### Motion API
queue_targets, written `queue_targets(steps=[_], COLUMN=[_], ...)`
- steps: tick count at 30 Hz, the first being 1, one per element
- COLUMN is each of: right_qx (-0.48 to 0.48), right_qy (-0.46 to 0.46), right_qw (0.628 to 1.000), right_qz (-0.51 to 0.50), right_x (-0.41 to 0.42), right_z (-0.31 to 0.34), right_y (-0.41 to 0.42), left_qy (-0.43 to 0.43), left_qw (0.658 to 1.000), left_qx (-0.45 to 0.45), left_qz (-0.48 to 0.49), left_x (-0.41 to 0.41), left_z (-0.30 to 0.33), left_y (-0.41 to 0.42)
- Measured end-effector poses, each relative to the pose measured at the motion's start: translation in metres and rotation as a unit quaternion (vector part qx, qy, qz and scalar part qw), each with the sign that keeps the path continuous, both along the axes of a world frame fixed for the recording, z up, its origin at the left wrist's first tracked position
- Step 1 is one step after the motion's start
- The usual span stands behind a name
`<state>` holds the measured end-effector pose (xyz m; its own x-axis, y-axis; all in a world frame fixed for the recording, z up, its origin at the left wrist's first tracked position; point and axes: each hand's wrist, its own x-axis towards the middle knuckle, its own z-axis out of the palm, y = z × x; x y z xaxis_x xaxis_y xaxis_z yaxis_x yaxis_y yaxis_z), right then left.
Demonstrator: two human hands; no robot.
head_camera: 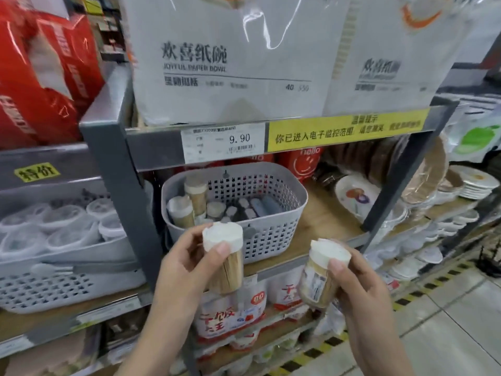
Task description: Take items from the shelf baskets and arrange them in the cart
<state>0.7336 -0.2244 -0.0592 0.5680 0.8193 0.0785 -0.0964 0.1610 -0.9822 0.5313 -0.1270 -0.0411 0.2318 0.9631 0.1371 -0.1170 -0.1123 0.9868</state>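
My left hand (187, 263) grips a clear toothpick jar with a white lid (227, 263), held upright in front of a grey perforated basket (273, 234) on the middle shelf. My right hand (360, 283) grips a second toothpick jar (318, 280), tilted left, its label facing me. Inside the basket stand more white-lidded jars (187, 204) and several small grey containers (249, 208). The cart is not in view.
Paper bowl packs (217, 58) fill the top shelf above a 9.90 price tag (223, 142). Paper plates (355, 196) lie right of the basket. Plastic bowls in a grey tray (54, 223) sit left. Red-and-white packs (230, 318) are below. Tiled floor with striped tape (433, 283) lies at right.
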Motion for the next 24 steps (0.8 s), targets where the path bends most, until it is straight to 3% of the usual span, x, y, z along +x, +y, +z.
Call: queue_targets(steps=[7,11,15,20,24], right_qx=[0.044,0.067,0.084,0.046,0.002], right_qy=[-0.047,-0.049,-0.081,-0.239,-0.327], right_qw=[0.996,0.992,0.983,0.943,0.9], right_qz=[0.068,0.099,0.141,0.225,0.289], right_x=[0.034,0.05,0.057,0.055,0.049], right_z=[0.024,0.035,0.043,0.052,0.047], right_y=[0.072,0.11,0.143,0.182,0.217], left_qy=[-0.007,0.034,0.121,0.233,0.368], left_qw=[0.997,0.989,0.969,0.94,0.876], left_qx=[0.042,0.085,0.12,0.13,0.154], left_qz=[0.068,0.114,0.178,0.215,0.272], left_x=[0.023,0.029,0.029,0.034,0.031], left_z=[0.023,0.035,0.037,0.031,0.023], left_y=[0.044,0.058,0.067,0.071,0.074])
